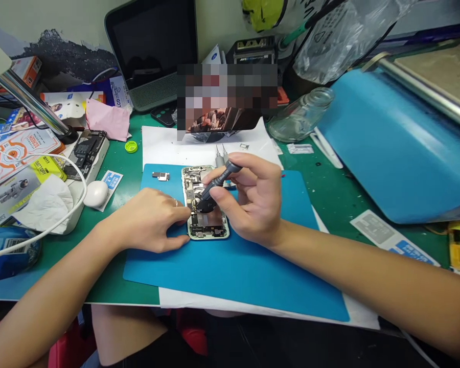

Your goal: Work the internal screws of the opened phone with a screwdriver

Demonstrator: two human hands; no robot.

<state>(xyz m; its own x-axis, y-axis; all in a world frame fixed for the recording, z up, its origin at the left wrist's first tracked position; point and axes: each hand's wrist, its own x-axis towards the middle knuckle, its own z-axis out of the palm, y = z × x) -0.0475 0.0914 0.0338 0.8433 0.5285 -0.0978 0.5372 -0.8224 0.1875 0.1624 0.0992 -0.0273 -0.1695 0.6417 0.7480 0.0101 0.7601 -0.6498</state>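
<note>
An opened smartphone (209, 220) with its circuit boards exposed lies on a blue work mat (230, 271). My left hand (157, 220) is at the phone's left edge, fingers curled and the thumb and forefinger against the frame. Between the thumb and fingers of my right hand (253, 199) is a dark grey screwdriver (216, 185), tilted over the middle of the phone. Its wide dark lower end covers part of the inside, and the tip cannot be made out. A small metal phone part (161, 176) rests on the mat left of the phone. Tweezers (220, 156) lie just beyond it.
Behind the mat is white paper (161, 143) with a small part on it. A glass jar (301, 115) lies tilted at the back right, near a blue rolled sheet (379, 148). To the left are a white earphone case (95, 194), another opened phone (86, 153), boxes and a white cable (80, 179).
</note>
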